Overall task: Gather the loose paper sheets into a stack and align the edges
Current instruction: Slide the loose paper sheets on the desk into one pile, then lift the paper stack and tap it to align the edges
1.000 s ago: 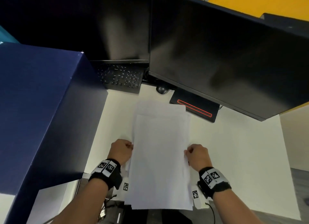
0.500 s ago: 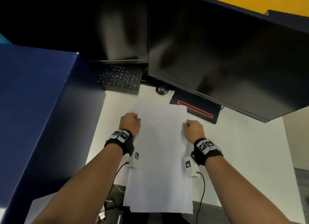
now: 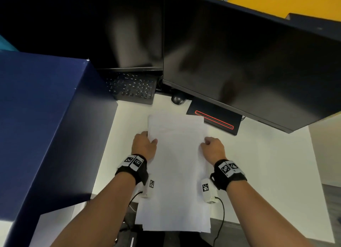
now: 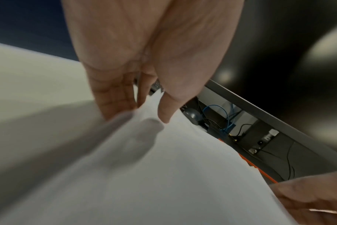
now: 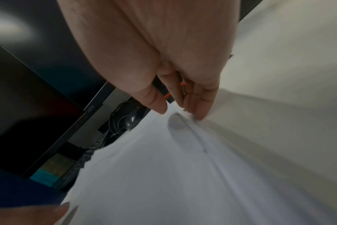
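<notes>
On the white counter (image 3: 267, 163) a black keyboard (image 3: 132, 88) lies at 11 o'clock from the paper, partly under the left monitor (image 3: 110, 31). A second dark monitor (image 3: 249, 62) hangs over the far right part of the counter, and its black base with a red line (image 3: 215, 118) stands at 1 o'clock, very near the far right corner of the sheets. A dark mouse (image 3: 178, 99) sits at 12 o'clock, between the keyboard and this base. A tall blue box (image 3: 42, 127) closes the whole side at 9 o'clock. In the wrist views some cables (image 4: 219, 117) show under the monitor.

The paper stack (image 3: 175, 173) lies in the middle of the counter, its long side running from 6 to 12 o'clock; the near end goes over the counter edge. The edges are not all even (at the near and far ends some sheets still stick out a little).

The left hand (image 3: 144, 145) is at the left long edge of the stack. Its fingers (image 4: 113, 97) go under the edge and the thumb lies on top, so it pinches the sheets. The right hand (image 3: 213, 149) is at the right long edge, opposite. Its fingers (image 5: 200, 105) are bent down and their tips touch the paper edge; the thumb is just above the top sheet, so a light pinch.
</notes>
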Demonstrator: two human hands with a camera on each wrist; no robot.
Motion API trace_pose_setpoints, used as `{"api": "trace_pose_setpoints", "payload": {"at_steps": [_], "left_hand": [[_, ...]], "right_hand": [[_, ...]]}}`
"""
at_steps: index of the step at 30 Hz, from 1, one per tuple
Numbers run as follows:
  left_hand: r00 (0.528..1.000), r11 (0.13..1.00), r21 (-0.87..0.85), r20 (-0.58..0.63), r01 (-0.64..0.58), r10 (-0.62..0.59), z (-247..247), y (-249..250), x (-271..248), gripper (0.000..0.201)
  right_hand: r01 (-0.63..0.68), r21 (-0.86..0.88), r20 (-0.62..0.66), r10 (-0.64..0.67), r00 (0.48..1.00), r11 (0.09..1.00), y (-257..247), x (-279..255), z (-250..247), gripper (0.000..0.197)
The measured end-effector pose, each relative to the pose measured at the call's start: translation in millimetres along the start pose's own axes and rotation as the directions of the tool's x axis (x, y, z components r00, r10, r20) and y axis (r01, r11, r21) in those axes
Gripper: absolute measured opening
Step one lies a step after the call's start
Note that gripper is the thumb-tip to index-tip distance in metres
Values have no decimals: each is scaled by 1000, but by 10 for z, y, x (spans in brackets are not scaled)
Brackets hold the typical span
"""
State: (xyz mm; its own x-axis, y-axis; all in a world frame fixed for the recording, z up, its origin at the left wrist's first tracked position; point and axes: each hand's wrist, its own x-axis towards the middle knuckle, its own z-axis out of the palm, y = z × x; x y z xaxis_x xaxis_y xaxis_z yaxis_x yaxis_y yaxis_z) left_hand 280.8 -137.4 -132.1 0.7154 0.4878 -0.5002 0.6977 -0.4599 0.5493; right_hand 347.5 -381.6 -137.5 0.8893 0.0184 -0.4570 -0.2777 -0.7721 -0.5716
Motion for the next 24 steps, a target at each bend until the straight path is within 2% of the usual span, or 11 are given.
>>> {"api": "trace_pose_setpoints", "payload": {"at_steps": [4, 6, 8, 12, 14, 16, 17, 19, 21, 23, 24], "left_hand": [[982, 981, -75, 67, 181, -176, -138, -273, -187, 89], [980, 977, -114, 96, 182, -172, -144, -356, -277, 95], [987, 983, -128, 102, 134, -122, -71, -332, -346, 88], [987, 984, -171, 157, 52, -25, 110, -257, -343, 69], [965, 958, -278, 263, 64, 12, 112, -278, -328, 58], [938, 900, -424, 342, 100, 57, 63, -340, -368, 48], [933, 872, -477, 352, 105, 80, 23, -367, -407, 48], [930, 829, -554, 339, 76, 142, -80, -387, -515, 47], [925, 794, -606, 326, 45, 196, -228, -362, -635, 43], [914, 772, -636, 317, 8, 252, -422, -295, -731, 39], [909, 769, -639, 310, -17, 278, -518, -240, -760, 39]], "right_hand": [[-112, -85, -35, 110, 993, 990, 289, -183, -51, 38], [-156, -142, -30, 153, 988, 977, 336, -349, 33, 61], [-146, -116, -23, 145, 989, 982, 249, -496, 143, 75], [-209, 108, 27, 207, 978, 972, 2, -483, 252, 86], [-248, 211, 117, 228, 967, 946, -4, -343, 213, 78], [-264, 241, 205, 217, 954, 934, 55, -252, 158, 61], [-256, 254, 231, 199, 952, 933, 90, -231, 146, 56], [-219, 310, 237, 148, 960, 925, 130, -262, 103, 61], [-168, 484, 235, 57, 970, 859, 126, -380, 48, 71], [-173, 738, 285, -69, 956, 652, 123, -537, -32, 81], [-174, 803, 305, -142, 942, 570, 102, -614, -86, 83]]}}
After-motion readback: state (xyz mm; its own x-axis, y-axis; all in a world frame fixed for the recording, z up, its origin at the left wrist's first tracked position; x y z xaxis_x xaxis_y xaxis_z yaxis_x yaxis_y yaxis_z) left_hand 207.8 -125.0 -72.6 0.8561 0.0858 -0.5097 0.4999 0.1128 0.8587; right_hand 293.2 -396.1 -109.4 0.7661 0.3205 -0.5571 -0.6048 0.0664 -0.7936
